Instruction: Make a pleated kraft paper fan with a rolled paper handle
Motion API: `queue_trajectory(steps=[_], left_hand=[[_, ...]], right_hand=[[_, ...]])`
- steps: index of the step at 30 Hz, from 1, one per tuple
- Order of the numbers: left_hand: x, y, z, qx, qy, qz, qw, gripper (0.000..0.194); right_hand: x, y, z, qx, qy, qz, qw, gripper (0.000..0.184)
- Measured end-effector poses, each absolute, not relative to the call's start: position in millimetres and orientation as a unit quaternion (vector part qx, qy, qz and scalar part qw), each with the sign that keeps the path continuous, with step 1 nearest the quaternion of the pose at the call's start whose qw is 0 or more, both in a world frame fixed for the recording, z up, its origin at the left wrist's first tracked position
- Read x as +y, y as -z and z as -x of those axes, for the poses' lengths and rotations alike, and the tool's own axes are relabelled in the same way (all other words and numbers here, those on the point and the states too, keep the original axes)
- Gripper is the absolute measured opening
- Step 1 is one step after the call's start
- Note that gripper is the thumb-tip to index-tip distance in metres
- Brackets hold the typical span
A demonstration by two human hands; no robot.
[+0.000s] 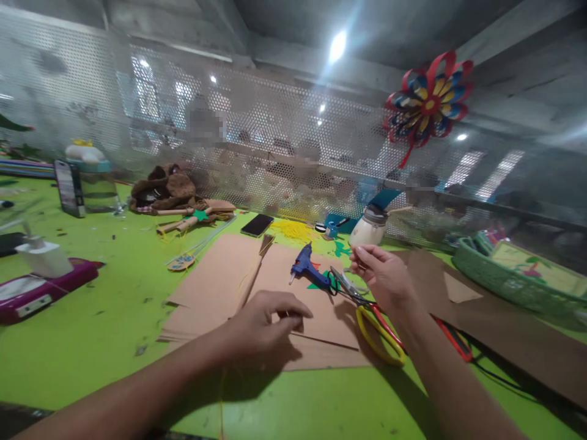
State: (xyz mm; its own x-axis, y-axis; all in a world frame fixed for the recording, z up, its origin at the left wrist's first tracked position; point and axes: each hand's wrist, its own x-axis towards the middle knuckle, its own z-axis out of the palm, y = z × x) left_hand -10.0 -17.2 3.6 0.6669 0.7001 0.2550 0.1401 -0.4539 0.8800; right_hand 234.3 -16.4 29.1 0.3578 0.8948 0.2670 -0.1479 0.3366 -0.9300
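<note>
My left hand (274, 318) hovers over the near part of the brown cardboard sheets (220, 269), its fingers curled in toward the thumb. Whatever may be between those fingertips is too small to make out. Further right, my right hand (385, 275) is raised with thumb and forefinger pinched; what they hold, if anything, does not show. Between the hands a blue hot glue gun (305, 266) lies on the cardboard, on top of a green paper piece (317, 282). Scissors with yellow and red handles (380, 342) rest below my right hand. A rolled paper stick (252, 275) lies left of the glue gun.
Behind lie a black phone (257, 224), yellow shreds (296, 230) and a lidded white jar (369, 226). Paper sticks with a green star (197, 216) are at back left. A purple power strip (50, 287) sits left, a green basket (518, 275) right. Perforated metal panels (275, 134) stand behind.
</note>
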Motion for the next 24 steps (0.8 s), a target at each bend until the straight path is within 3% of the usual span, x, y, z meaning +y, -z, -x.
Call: queue_trajectory(steps=[9,15,24], left_hand=[[18.3,-40.8,32.0,0.396,-0.493,-0.661,0.403,0.021],[38.9,-64.1,28.3,0.405,-0.488,-0.679,0.371,0.025],[72.0,-35.3,35.2,0.494,-0.461,-0.664,0.319,0.021]], right_hand=[[-10.0,-35.9,-257.4,-0.456,-0.298,0.496,0.676,0.037],[1.8,-14.7,-276.1,-0.473,-0.267,0.561,0.625,0.016],[3.5,12.8,-286.7,-0.521,-0.207,0.656,0.505,0.021]])
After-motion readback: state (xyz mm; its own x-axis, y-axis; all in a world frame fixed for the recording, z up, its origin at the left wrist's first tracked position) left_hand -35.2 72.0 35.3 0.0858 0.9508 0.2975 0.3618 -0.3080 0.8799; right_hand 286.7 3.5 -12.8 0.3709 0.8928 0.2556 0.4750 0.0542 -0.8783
